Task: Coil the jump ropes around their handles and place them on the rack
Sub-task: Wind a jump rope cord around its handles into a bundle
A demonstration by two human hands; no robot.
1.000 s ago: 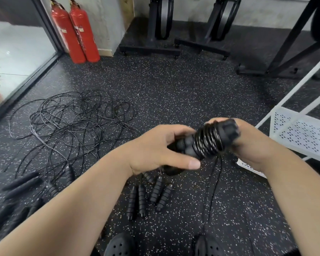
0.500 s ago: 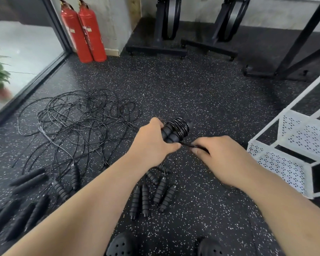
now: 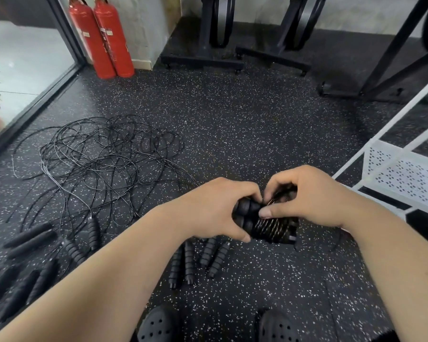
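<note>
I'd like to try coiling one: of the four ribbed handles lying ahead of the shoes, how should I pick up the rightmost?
Come from above and wrap fingers across the ribbed middle of the rightmost handle. It lies flat on the floor, slanted, with bare floor to its right and a small gap to its neighbour, so fingertips should fit either side; the ribs likely resist slipping.

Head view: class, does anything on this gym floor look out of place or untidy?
Yes. A tangle of black cords sprawls over the floor on the left, with loose handles scattered along its near edge. Only the rope gripped by the left hand and right hand is coiled; none shows on the white rack.
</note>
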